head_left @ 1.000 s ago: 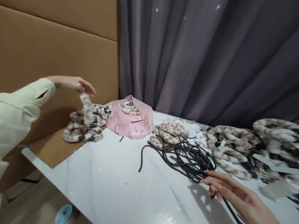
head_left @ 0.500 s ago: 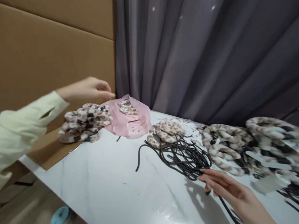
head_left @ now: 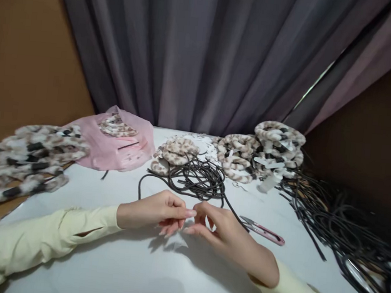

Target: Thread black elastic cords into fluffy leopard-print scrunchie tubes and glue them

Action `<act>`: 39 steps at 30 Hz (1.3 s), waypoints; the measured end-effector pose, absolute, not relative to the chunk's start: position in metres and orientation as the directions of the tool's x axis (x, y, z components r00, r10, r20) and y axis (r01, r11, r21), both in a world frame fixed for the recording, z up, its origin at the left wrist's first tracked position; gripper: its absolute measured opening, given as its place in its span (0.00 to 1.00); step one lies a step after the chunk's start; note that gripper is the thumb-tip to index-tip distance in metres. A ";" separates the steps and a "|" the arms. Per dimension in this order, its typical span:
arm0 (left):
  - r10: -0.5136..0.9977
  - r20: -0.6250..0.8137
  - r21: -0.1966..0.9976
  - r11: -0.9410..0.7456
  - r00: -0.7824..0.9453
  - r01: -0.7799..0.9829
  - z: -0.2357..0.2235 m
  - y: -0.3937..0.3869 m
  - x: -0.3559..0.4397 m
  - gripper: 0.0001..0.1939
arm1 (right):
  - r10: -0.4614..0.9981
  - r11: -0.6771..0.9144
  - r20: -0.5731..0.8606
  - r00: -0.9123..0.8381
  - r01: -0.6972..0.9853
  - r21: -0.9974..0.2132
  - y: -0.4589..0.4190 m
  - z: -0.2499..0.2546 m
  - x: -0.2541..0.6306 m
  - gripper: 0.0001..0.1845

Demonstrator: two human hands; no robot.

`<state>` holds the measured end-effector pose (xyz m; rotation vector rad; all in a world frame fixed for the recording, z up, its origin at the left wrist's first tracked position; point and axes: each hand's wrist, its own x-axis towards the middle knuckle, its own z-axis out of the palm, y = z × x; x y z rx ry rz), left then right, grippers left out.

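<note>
My left hand [head_left: 171,212] and my right hand [head_left: 220,228] meet fingertip to fingertip above the white table. The left fingers are pinched with the thumb laid along them, and the right fingers curl in toward that thumb. Whatever is between the fingertips is too small or hidden to make out. Just behind them lies a tangle of black cords [head_left: 201,181], one of which runs down behind the right hand. Pink-handled thread snips [head_left: 265,233] rest on the table to the right of that hand.
On the left are plush spotted rings [head_left: 34,150] and a pink plastic bag [head_left: 136,152]. Behind the cords sit smaller plush rings [head_left: 179,149]. More spotted rings [head_left: 239,150] and a translucent bottle [head_left: 269,182] stand at right, beside a black cord heap [head_left: 342,227].
My left hand has come down from above the plush rings to the middle. My right hand has let go of the black cords and joined it. The view has swung right.
</note>
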<state>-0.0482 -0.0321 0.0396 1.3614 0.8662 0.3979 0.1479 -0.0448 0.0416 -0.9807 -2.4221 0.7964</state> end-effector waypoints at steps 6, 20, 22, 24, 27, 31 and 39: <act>0.746 -0.240 0.971 0.191 0.621 0.146 0.016 -0.036 -0.032 0.22 | 0.811 0.389 0.071 -0.580 0.444 -0.807 -0.043 0.031 0.147 0.21; 0.789 -0.238 0.971 0.191 0.567 0.142 -0.003 -0.041 -0.030 0.20 | 0.932 0.253 0.048 -0.358 0.553 -0.793 -0.029 0.003 0.137 0.20; 0.782 -0.246 0.968 0.232 0.573 0.099 -0.003 -0.040 -0.031 0.19 | 0.932 0.279 0.076 -0.355 0.568 -0.774 -0.024 0.004 0.143 0.19; 0.791 -0.245 0.962 0.271 0.560 0.037 -0.004 -0.038 -0.031 0.20 | 0.933 0.291 0.098 -0.348 0.561 -0.775 -0.019 0.007 0.149 0.19; 0.789 -0.270 0.939 0.342 0.552 -0.028 -0.004 -0.033 -0.033 0.21 | 0.942 0.257 0.082 -0.325 0.545 -0.798 -0.014 0.011 0.158 0.19; 0.780 -0.276 0.921 0.382 0.562 -0.077 -0.002 -0.030 -0.034 0.21 | 0.928 0.191 -0.007 -0.372 0.492 -0.850 -0.013 0.013 0.160 0.17; 0.629 -0.356 0.776 0.611 0.691 -0.156 -0.006 -0.023 -0.038 0.24 | 0.827 0.366 0.030 -0.562 0.496 -0.787 -0.020 0.011 0.153 0.11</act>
